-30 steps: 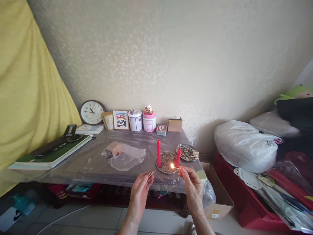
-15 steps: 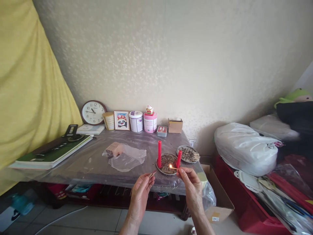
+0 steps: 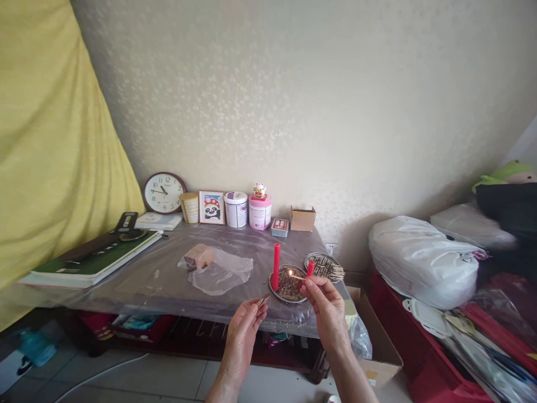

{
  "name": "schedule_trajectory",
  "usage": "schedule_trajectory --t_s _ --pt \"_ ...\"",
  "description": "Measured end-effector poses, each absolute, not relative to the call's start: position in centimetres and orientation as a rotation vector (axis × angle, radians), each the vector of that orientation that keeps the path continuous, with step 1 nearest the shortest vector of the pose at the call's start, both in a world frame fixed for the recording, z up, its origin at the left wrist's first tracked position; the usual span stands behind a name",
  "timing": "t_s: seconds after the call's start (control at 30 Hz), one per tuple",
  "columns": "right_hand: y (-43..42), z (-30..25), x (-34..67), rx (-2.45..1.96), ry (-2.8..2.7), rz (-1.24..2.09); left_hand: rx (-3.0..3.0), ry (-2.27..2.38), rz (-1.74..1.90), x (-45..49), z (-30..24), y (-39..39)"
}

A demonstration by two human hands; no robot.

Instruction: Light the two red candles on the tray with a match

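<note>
Between the thumb and fingers of my right hand (image 3: 325, 302) is a burning match (image 3: 297, 276), its flame pointing left. Two red candles stand upright on a round metal plate (image 3: 289, 299) strewn with dark bits. The taller left candle (image 3: 276, 266) is just left of the flame; the right candle (image 3: 310, 267) is partly hidden behind my right hand. Neither candle shows a flame. My left hand (image 3: 245, 323) pinches a small flat matchbox-like piece (image 3: 263, 301) in front of the plate. Behind to the right, a second metal plate (image 3: 312, 257) holds many matchsticks (image 3: 337, 272).
On the plastic-covered table (image 3: 168, 285) lie a clear bag (image 3: 222, 274), a small cardboard box (image 3: 199, 256) and a green book (image 3: 100, 252). A clock (image 3: 165, 193), tins and a picture frame line the wall. A red bin (image 3: 423, 347) stands at right.
My right hand has lifted the lit match a little, its flame now higher and closer to the taller candle. The left hand stays nearly in place; the view has shifted slightly.
</note>
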State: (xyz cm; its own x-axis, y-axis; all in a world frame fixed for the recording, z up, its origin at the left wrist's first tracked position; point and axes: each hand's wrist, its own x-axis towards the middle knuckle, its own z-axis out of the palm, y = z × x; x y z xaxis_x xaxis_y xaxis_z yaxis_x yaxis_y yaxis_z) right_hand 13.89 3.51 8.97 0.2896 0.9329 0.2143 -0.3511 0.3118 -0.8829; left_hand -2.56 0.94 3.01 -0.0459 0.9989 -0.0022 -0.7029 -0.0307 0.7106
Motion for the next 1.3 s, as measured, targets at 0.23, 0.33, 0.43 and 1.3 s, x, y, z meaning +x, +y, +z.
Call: schedule_trajectory --t_s 0.23,0.33,0.43,1.3 --pt "3.9 10.0 13.3 -0.805 -0.827 1.025 0.601 0.634 1.53 -2.6 3.0 1.0" --pt "4.1 10.3 13.2 -0.791 -0.823 1.041 0.603 0.639 1.537 -2.6 3.0 1.0" --pt "4.3 10.6 13.0 -0.781 -0.85 1.04 0.604 0.642 1.532 -2.6 3.1 1.0" --pt "5.1 10.7 12.8 -0.903 -1.058 0.836 0.64 0.634 1.511 -2.7 2.9 1.0"
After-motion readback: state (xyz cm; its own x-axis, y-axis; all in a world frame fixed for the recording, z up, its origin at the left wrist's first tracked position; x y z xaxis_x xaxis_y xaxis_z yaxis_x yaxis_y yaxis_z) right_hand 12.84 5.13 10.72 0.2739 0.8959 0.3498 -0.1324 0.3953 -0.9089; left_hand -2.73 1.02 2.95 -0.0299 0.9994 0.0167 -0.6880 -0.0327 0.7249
